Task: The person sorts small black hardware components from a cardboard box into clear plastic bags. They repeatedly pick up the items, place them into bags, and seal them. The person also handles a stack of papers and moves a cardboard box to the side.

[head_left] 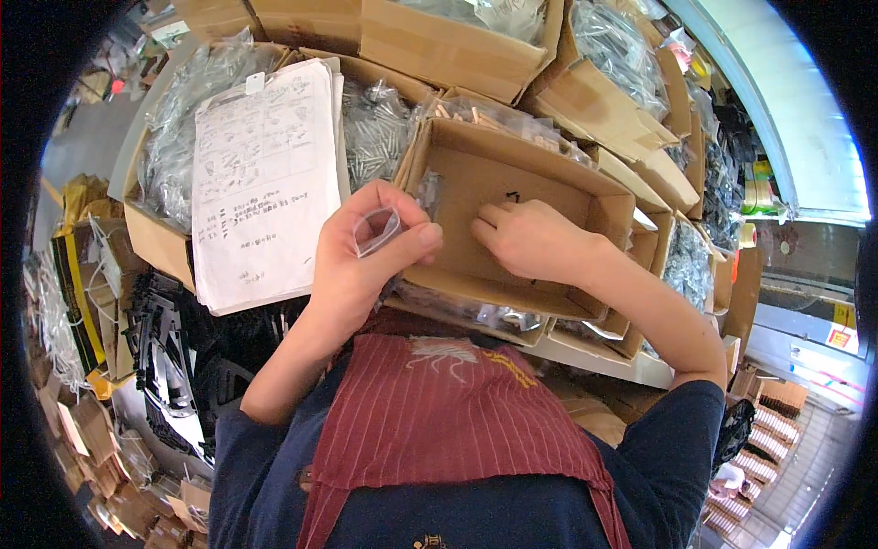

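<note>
My left hand [380, 242] curls around a small clear plastic bag [376, 234], its mouth spread into a loop between thumb and fingers. Inside the shallow cardboard box [549, 151], my right hand [530, 240] reaches down with its fingertips bent together near the bottom. Whatever those fingertips may pinch is hidden from view. A small black hook-shaped part [514, 196] lies on the box floor just beyond them. Beside the left hand, a clear plastic piece [428, 189] rests against the box's left wall.
Left of the box, a stack of printed sheets [265, 183] lies over boxes of bagged hardware. Clear bags of metal pins [375, 137] and wooden dowels [476, 114] sit behind it. More open cartons [448, 46] crowd the far side. Black parts [169, 357] pile up at lower left.
</note>
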